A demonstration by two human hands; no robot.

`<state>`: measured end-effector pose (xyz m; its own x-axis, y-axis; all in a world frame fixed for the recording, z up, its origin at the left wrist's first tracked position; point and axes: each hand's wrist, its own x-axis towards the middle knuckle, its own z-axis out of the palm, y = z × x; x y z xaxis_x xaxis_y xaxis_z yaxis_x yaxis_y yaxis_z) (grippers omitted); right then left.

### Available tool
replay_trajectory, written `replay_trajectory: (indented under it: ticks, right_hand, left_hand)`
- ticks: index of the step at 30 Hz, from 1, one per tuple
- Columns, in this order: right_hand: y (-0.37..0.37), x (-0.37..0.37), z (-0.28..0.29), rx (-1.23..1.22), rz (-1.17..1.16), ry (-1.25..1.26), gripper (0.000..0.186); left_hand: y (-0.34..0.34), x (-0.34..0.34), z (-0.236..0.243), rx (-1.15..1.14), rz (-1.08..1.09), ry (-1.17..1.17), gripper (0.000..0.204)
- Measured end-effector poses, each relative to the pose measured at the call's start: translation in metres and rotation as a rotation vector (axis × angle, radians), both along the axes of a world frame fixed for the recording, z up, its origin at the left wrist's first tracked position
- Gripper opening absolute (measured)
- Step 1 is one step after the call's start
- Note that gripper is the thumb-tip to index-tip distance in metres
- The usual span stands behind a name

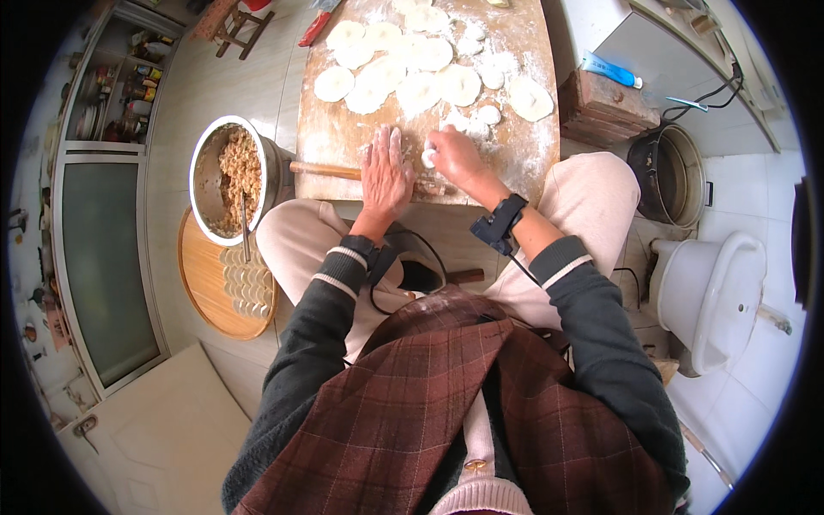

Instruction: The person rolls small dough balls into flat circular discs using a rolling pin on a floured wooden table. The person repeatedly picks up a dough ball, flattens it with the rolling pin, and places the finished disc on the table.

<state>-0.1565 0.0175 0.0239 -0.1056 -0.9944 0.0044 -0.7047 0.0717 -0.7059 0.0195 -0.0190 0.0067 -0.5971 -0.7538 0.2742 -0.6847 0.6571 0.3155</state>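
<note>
My left hand (386, 176) lies flat, fingers stretched out, across a wooden rolling pin (326, 170) at the near edge of a floured wooden board (541, 148). To its right, my right hand (457, 160) is closed, pinching a small white piece of dough (428, 158) between thumb and fingers. Beyond both hands, several flat round dough wrappers (418, 93) overlap on the board. A larger wrapper (530, 99) lies apart at the right. Small dough pieces (488, 115) sit among loose flour between it and the pile.
Left of the board stands a bowl of minced filling (240, 172) with a spoon (245, 232). Below it, a round wooden tray (202, 275) carries rows of dumplings (247, 283). A knife with a red handle (315, 28) rests at the far left edge. Bricks (605, 107) and a metal pot (669, 176) stand right.
</note>
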Motion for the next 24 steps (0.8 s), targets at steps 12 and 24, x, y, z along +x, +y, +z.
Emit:
replay_trajectory:
  ticks: [12, 24]
  right_hand:
    - [-0.002, -0.009, 0.000, 0.048, 0.036, 0.046, 0.010]
    - [-0.001, -0.018, -0.006, 0.034, 0.051, -0.080, 0.008]
  left_hand:
    - [-0.006, -0.020, 0.006, 0.034, 0.026, -0.120, 0.063]
    - [-0.012, -0.027, -0.003, 0.031, 0.039, -0.117, 0.067]
